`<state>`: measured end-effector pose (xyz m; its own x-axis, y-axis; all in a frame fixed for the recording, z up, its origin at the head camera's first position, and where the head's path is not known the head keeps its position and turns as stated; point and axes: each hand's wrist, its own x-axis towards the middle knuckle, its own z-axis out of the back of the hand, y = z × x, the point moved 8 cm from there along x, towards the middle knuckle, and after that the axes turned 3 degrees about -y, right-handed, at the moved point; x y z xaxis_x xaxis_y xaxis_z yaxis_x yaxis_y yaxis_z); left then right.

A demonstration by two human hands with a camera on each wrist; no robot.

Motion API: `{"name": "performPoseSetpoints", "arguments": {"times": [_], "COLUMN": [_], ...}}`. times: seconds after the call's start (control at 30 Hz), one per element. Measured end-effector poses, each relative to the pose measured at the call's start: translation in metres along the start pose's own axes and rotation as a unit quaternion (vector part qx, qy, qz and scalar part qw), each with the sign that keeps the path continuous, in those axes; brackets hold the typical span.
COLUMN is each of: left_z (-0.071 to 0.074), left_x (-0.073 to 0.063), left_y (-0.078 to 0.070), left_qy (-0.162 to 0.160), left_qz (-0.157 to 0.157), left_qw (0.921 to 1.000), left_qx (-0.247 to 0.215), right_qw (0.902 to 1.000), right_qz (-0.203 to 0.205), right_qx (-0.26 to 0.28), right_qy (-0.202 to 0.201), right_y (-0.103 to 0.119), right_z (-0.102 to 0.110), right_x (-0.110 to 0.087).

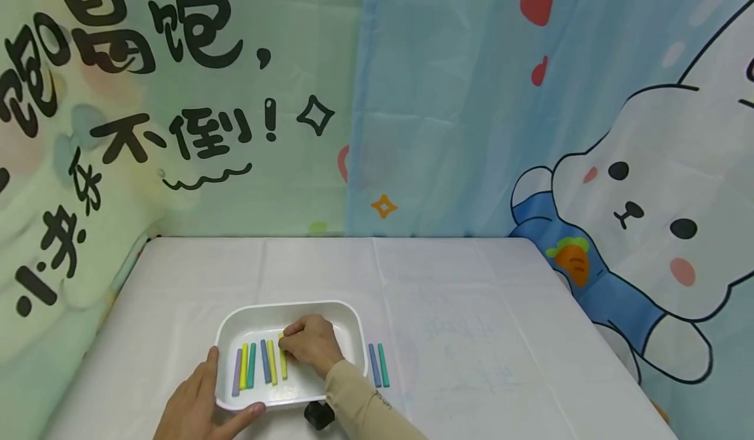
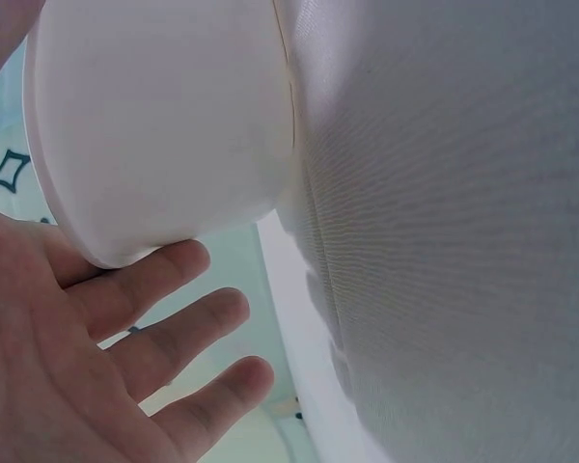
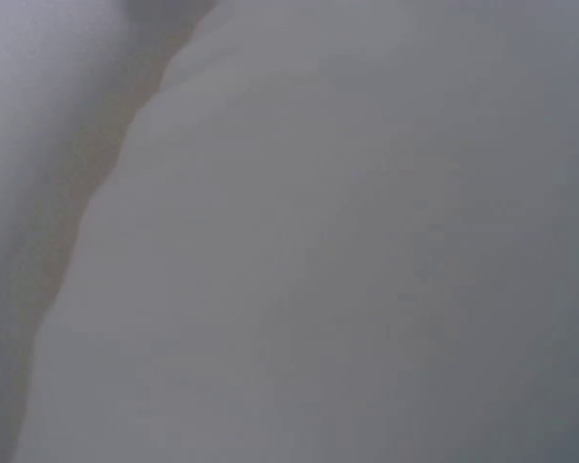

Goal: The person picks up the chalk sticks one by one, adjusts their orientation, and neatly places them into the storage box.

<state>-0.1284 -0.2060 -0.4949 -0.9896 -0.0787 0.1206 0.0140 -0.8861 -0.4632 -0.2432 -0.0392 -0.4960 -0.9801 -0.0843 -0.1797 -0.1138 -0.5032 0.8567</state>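
Note:
A white tray [image 1: 344, 319] stands on the table with several coloured chalk sticks upright in view, side by side: a purple one [image 1: 237, 373], a green one [image 1: 251, 366] and a blue one [image 1: 265, 361] among yellow ones. My right hand [image 1: 315, 345] reaches into the tray and pinches the upper end of the rightmost yellow chalk stick [image 1: 284, 365]. At the tray's near left corner my left hand [image 1: 197, 404] rests its forefinger and thumb against the rim. In the left wrist view, the left hand [image 2: 106, 333] has its fingers spread against the tray wall [image 2: 164, 125].
Right of the tray lie a blue chalk stick [image 1: 374, 365] and a green chalk stick [image 1: 383, 365]. A small black block [image 1: 319, 415] is by the right cuff. White cloth [image 1: 483, 335] covers the table; a printed curtain [image 1: 448, 99] hangs behind. The right wrist view is blurred grey.

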Motion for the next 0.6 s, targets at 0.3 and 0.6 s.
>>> {"name": "performPoseSetpoints", "arguments": {"times": [0.3,0.6], "left_z": [-0.0026,-0.0040], "left_x": [0.0000,-0.0005], "left_y": [0.0023,0.0033], "left_qy": [0.031,0.039], "left_qz": [0.027,0.035], "left_qw": [0.9991,0.9986], "left_qx": [-0.005,-0.004], "right_qw": [1.0000,0.9999], "right_qz": [0.001,0.002], "right_qx": [-0.001,-0.010], "right_qy": [-0.002,-0.005], "right_y": [0.0004,0.0026], "right_z": [-0.0033,-0.0069], "right_x": [-0.0010,-0.0013]}}
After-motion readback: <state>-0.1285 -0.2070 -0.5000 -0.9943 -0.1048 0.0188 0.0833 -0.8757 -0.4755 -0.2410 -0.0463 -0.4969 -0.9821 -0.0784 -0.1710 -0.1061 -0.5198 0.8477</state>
